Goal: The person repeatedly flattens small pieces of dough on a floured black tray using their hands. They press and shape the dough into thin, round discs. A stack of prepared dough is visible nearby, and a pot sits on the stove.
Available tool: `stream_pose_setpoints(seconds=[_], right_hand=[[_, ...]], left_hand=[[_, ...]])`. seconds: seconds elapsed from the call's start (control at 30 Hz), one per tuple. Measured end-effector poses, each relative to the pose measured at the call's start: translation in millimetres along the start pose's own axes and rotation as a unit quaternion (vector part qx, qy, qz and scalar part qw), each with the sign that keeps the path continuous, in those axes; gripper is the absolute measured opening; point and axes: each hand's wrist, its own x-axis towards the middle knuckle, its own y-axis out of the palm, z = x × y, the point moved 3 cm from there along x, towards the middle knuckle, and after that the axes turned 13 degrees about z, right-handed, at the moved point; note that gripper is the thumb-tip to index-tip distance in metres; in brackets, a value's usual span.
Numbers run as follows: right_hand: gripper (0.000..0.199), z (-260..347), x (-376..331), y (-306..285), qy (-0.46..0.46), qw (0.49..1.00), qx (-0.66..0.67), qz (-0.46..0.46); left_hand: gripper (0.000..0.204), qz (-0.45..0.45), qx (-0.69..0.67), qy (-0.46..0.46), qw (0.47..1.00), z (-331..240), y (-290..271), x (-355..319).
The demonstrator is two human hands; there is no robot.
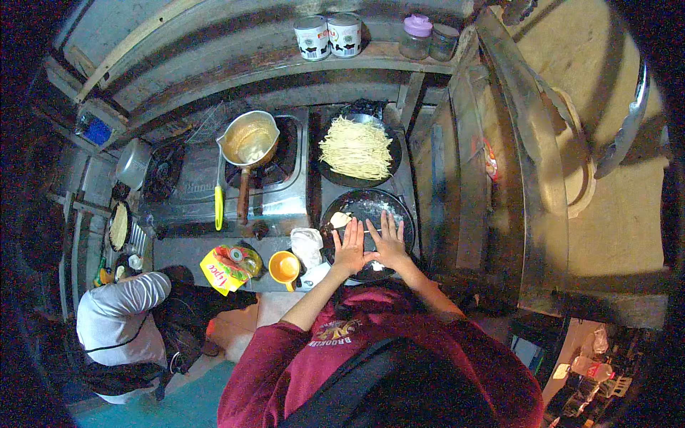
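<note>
A round black tray dusted with white powder lies right in front of me. Over it, my left hand and my right hand are held palms down, fingers stretched and spread, the thumbs close together. Whatever may lie under the palms is hidden. Next to my left fingertips sits a pale lump of dough. Just beyond the tray, a second dark round tray carries a heap of thin, pale yellow noodle strips.
Left stands a gas stove with a wooden-handled saucepan and a green-handled utensil. An orange cup, white bag and yellow packet line the front edge. Another person is at lower left. Cans stand on the back shelf.
</note>
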Motion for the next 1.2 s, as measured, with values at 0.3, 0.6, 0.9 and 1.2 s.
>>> stream_pose_setpoints(seconds=[0.3, 0.6, 0.9, 1.2], right_hand=[[0.103, 3, -9, 3, 0.004, 1.000, -0.003, -0.013], [0.098, 6, -20, -6, -0.006, 0.999, -0.049, -0.008], [0.083, 8, -15, 14, -0.042, 0.999, -0.030, 0.012], [0.098, 2, -5, 7, -0.005, 1.000, -0.026, -0.010]], left_hand=[[0.105, -0.076, 0.067, 0.023, 0.995, 3, 8, -16], [0.106, -0.069, -0.021, 0.063, 0.995, 0, -5, -23], [0.104, 0.068, -0.012, 0.060, 0.996, -7, 7, -18], [0.102, 0.005, 0.031, 0.033, 0.999, -1, -5, -6]])
